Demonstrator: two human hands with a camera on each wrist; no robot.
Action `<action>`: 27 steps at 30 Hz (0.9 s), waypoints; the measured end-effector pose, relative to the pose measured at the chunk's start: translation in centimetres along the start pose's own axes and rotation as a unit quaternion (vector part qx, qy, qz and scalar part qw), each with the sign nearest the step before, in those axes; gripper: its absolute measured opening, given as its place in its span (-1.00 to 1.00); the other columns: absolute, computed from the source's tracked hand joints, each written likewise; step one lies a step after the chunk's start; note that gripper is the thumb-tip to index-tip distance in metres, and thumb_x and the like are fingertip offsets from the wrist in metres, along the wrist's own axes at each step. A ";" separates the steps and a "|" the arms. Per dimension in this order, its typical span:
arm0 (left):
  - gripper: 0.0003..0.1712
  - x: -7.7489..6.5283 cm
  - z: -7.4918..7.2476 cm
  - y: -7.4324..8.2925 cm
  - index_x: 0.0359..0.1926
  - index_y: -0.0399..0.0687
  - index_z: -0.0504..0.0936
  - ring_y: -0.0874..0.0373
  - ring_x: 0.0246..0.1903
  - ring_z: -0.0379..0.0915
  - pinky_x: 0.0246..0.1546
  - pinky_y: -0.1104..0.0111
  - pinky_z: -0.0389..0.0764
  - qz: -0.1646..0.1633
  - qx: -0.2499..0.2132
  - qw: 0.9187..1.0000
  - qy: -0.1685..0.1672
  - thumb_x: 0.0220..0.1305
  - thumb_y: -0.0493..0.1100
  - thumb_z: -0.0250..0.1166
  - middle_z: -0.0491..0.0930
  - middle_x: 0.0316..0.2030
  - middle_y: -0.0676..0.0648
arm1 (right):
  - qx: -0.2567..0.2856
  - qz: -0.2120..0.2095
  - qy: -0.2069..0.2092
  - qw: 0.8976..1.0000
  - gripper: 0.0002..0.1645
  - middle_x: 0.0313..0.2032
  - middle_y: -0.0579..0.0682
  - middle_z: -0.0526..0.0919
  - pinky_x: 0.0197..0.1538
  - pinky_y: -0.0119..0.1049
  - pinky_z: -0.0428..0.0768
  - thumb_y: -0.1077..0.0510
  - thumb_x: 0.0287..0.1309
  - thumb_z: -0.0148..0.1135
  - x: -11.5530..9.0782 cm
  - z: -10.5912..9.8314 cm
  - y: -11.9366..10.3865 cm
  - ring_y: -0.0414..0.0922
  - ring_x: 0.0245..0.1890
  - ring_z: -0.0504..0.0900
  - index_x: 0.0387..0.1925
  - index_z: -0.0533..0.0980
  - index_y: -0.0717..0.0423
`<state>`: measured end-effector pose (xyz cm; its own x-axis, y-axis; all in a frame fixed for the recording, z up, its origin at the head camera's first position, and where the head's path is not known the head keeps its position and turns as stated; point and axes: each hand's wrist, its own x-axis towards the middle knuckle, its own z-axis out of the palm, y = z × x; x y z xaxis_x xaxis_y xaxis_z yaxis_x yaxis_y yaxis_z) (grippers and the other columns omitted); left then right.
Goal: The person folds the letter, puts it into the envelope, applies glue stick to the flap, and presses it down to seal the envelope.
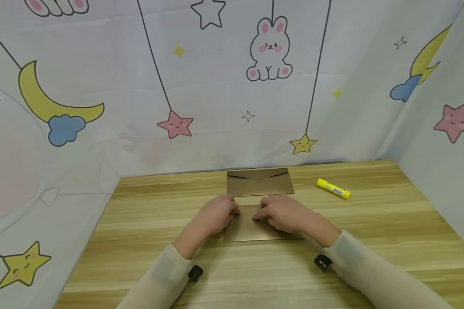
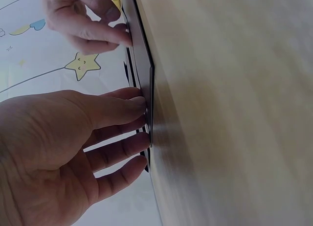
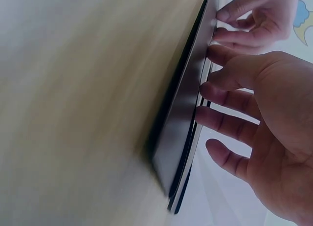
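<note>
A brown envelope (image 1: pixel 253 231) lies flat on the table, its long side running left to right. My left hand (image 1: pixel 218 213) rests on its left part; in the left wrist view the thumb and fingertips touch the envelope (image 2: pixel 142 64). My right hand (image 1: pixel 288 212) presses its fingertips on the upper right part, the index finger pointing toward the middle. In the right wrist view its fingers (image 3: pixel 230 121) are only slightly bent along the envelope's edge. The hands cover part of the envelope's far edge and sides.
Behind the hands lies a second brown envelope (image 1: pixel 260 185), its pointed flap edge showing. A yellow glue stick (image 1: pixel 333 189) lies at the back right of the wooden table (image 1: pixel 139 231). A white printed cloth (image 1: pixel 216 86) hangs along the back and sides.
</note>
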<state>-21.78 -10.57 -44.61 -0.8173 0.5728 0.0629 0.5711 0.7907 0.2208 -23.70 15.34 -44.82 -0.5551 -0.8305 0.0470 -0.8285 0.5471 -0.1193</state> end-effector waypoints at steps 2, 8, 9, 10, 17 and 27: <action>-0.79 0.0 -0.1 0.1 -0.18 -0.06 0.86 0.00 -0.11 0.64 -0.08 0.17 0.69 -0.002 0.002 1.000 -0.001 0.27 -0.42 0.48 0.66 -0.21 0.00 | 0.002 0.000 0.004 1.000 -0.58 -0.17 -0.19 0.61 -0.07 -0.13 0.58 0.26 0.40 0.32 -0.7 -0.2 0.3 -0.18 -0.15 0.58 0.11 0.77 -0.26; -0.78 -0.1 -0.1 0.1 -0.16 -0.06 0.86 -0.01 -0.11 0.64 -0.08 0.16 0.70 0.001 0.006 1.000 -0.001 0.27 -0.43 0.47 0.67 -0.20 -0.01 | 0.018 -0.012 0.023 0.999 -0.56 -0.21 -0.16 0.62 -0.16 -0.23 0.60 0.35 0.32 0.31 -2.8 -0.5 2.2 -0.22 -0.25 0.56 0.07 0.79 -0.16; -0.79 -0.1 -0.1 0.1 -0.16 -0.06 0.86 -0.01 -0.11 0.64 -0.08 0.16 0.70 0.003 0.008 1.000 0.000 0.27 -0.43 0.48 0.67 -0.21 -0.01 | 0.022 -0.011 0.024 0.999 -0.56 -0.20 -0.14 0.63 -0.16 -0.23 0.61 0.37 0.31 0.31 -3.1 -0.5 2.6 -0.22 -0.25 0.57 0.06 0.80 -0.13; -0.79 -0.1 -0.1 0.1 -0.15 -0.07 0.86 -0.01 -0.10 0.64 -0.08 0.16 0.70 0.004 0.009 1.000 0.000 0.27 -0.43 0.47 0.67 -0.20 -0.02 | 0.026 -0.008 0.023 0.999 -0.56 -0.19 -0.13 0.63 -0.14 -0.22 0.62 0.38 0.30 0.30 -3.5 -0.5 2.9 -0.22 -0.24 0.58 0.07 0.80 -0.11; -0.80 -0.1 -0.1 0.3 -0.16 -0.09 0.85 -0.02 -0.10 0.64 -0.08 0.16 0.70 0.002 0.010 1.000 -0.001 0.26 -0.42 0.49 0.66 -0.22 -0.02 | 0.055 0.019 0.015 0.998 -0.54 -0.18 -0.15 0.62 -0.06 -0.15 0.65 0.45 0.28 0.23 -5.0 -0.9 4.7 -0.16 -0.17 0.63 0.05 0.79 0.01; -0.78 0.3 0.1 1.3 -0.16 0.04 0.88 0.04 -0.19 0.65 -0.13 0.19 0.71 0.028 0.035 0.999 0.010 0.34 -0.38 0.44 0.66 -0.27 0.03 | 0.060 0.022 0.013 0.998 -0.55 -0.16 -0.14 0.63 -0.04 -0.11 0.65 0.45 0.28 0.23 -5.1 -1.1 4.7 -0.15 -0.16 0.62 0.06 0.79 0.03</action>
<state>-21.27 -9.37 -44.46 -0.7855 0.6120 0.0923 0.6186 0.7718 0.1471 -24.84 22.23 -44.54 -0.5942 -0.8018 0.0640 -0.7890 0.5655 -0.2402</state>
